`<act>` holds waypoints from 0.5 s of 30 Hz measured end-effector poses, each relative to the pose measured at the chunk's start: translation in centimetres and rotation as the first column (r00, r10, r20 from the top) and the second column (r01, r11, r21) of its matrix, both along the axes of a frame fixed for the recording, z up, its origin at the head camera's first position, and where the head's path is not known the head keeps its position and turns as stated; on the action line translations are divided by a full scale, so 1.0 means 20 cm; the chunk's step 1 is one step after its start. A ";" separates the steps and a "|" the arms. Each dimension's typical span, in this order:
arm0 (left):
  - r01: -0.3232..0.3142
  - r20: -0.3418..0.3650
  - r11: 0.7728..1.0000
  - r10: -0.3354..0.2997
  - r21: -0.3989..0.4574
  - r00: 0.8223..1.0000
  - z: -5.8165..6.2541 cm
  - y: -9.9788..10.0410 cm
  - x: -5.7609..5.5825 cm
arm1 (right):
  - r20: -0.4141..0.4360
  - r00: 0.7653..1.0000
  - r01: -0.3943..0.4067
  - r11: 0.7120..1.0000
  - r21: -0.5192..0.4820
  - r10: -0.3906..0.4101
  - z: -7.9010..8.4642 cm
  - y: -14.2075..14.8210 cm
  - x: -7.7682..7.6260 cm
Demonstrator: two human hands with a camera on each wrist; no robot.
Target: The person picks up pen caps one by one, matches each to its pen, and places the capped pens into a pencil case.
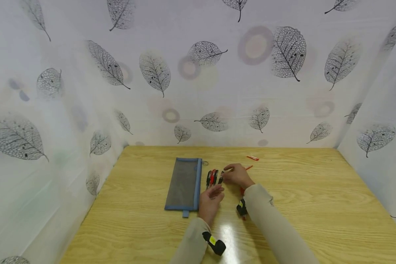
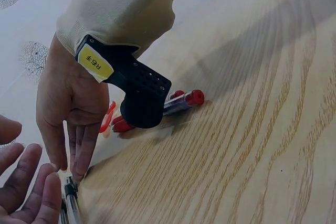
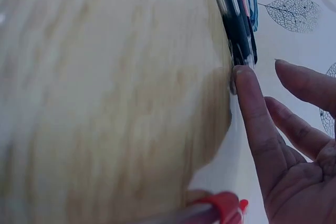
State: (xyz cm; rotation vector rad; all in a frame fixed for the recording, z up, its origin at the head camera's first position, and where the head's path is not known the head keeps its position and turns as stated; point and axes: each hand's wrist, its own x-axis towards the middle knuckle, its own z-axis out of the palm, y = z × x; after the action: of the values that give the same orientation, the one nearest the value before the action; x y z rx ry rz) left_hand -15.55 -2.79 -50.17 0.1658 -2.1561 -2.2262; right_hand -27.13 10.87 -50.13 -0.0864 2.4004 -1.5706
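Note:
Several capped pens, black and red (image 1: 213, 177), lie side by side on the table, right of a grey mesh zip pouch (image 1: 184, 185) with blue edging. My right hand (image 1: 237, 175) is at the top end of the rightmost black pen (image 1: 221, 178). In the right wrist view one fingertip (image 3: 245, 74) touches a black pen's end, while the other fingers stand apart from it. Close to the pens' lower ends is my left hand (image 1: 211, 201), its fingers loosely bent with nothing between them. It partly hides the pens.
A red pen (image 1: 252, 158) lies behind the right hand. More red-capped pens (image 2: 195, 98) lie beneath the right forearm, partly hidden by the wrist camera. Leaf-patterned sheeting (image 1: 198, 91) surrounds the wooden table (image 1: 316, 205) at the back and sides.

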 end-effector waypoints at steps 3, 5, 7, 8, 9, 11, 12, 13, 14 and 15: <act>0.015 0.043 1.000 -0.015 -0.002 0.999 0.01 0.01 0.00 | -0.004 1.000 0.008 1.000 0.006 -0.008 0.00 0.02 0.00; 0.025 0.062 1.000 -0.024 -0.001 0.998 0.01 0.02 0.00 | 0.009 1.000 0.007 1.000 -0.011 -0.007 0.00 0.04 0.00; 0.034 0.069 0.999 -0.035 0.009 0.997 0.02 0.03 0.00 | 0.011 1.000 0.007 1.000 -0.014 -0.007 0.01 0.05 -0.01; 0.040 0.060 0.999 -0.041 0.015 0.997 0.02 0.03 0.01 | 0.016 1.000 0.005 1.000 -0.026 -0.005 0.01 0.06 -0.01; 0.045 0.056 0.999 -0.047 0.022 0.997 0.02 0.03 0.01 | 0.013 1.000 0.000 1.000 -0.030 0.000 0.01 0.06 -0.01; 0.059 0.051 0.998 -0.061 0.037 0.997 0.02 0.04 0.01 | 0.007 1.000 -0.010 0.999 -0.040 0.010 0.02 0.08 -0.01; 0.065 0.052 0.997 -0.067 0.043 0.996 0.02 0.05 0.01 | 0.011 1.000 -0.005 0.999 -0.049 0.005 0.02 0.09 -0.02; 0.069 0.056 0.997 -0.072 0.046 0.996 0.02 0.05 0.01 | 0.013 1.000 -0.001 0.998 -0.056 0.002 0.03 0.10 -0.02; 0.074 0.058 0.996 -0.077 0.046 0.995 0.02 0.06 0.01 | 0.014 1.000 0.002 0.998 -0.066 -0.001 0.03 0.11 -0.02; 0.078 0.069 0.996 -0.082 0.048 0.994 0.01 0.07 0.01 | 0.010 1.000 0.001 0.997 -0.075 0.000 0.03 0.11 -0.02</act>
State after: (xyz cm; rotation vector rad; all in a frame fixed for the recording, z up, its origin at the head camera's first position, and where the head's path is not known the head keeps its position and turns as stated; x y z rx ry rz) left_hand -15.33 -1.47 -49.87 0.1649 -2.1856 -2.3490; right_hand -27.50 13.15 -49.44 -0.0927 2.3342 -1.6571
